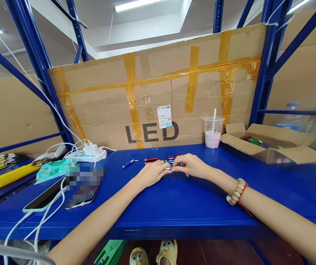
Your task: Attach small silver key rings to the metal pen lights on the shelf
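Observation:
My left hand (153, 172) and my right hand (189, 165) meet over the blue shelf. Between their fingertips is a small silver-coloured piece (168, 168), mostly covered by the fingers. The left fingers press together on one end of it, while the right thumb and forefinger pinch at the other. Left of them lies a small blue penlight-like tube (128, 163) with a clip at its end. Just behind my left hand rests a red tube (150, 159). Another red piece with a clip (174, 157) lies behind the fingertips, partly hidden.
An open cardboard box (270, 143) with coloured items stands at the right, beside a cup of pink drink (213, 134). Phones (47, 195), white cables and a power strip (91, 154) occupy the left. A cardboard panel (105, 110) walls off the back.

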